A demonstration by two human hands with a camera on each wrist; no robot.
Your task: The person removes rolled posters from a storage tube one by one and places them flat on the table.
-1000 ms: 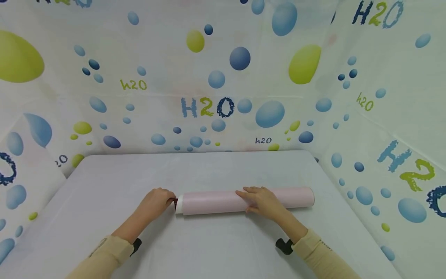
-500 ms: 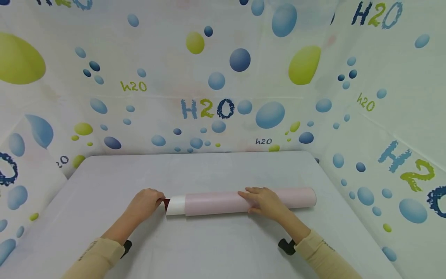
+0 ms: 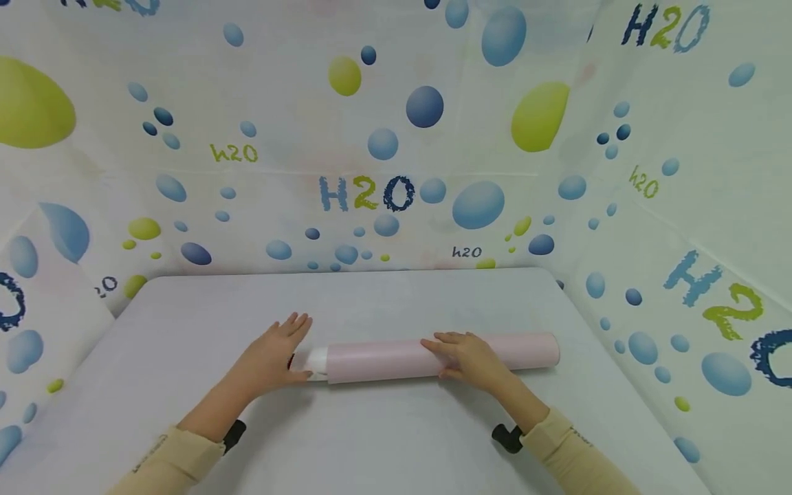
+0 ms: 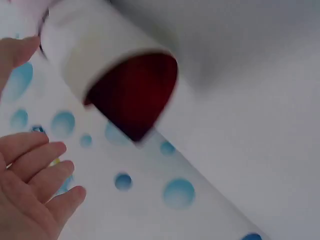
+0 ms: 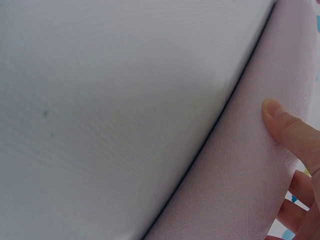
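A long pink roll (image 3: 377,361) lies crosswise on the white table. From its left end sticks out a white sheet rolled into a tube (image 4: 85,45), dark red on its inner side (image 4: 142,90). My left hand (image 3: 269,357) is at that end, fingers straight and spread, the thumb toward the near side of the white tube. In the left wrist view the fingers of this hand stand apart from the tube. My right hand (image 3: 467,359) holds the pink roll past its middle, with the thumb (image 5: 287,127) on the near side and the other fingers over the far side.
The table (image 3: 396,440) has a white top, and its far edge meets a white curtain (image 3: 278,82) printed with blue and green drops. The curtain also hangs along both sides. Black wrist cameras (image 3: 507,438) show below the beige sleeves.
The left hand first drew the white tube farther out to the left, then let go and spread its fingers. Now less of the tube shows beside it. The right hand stays on the roll.
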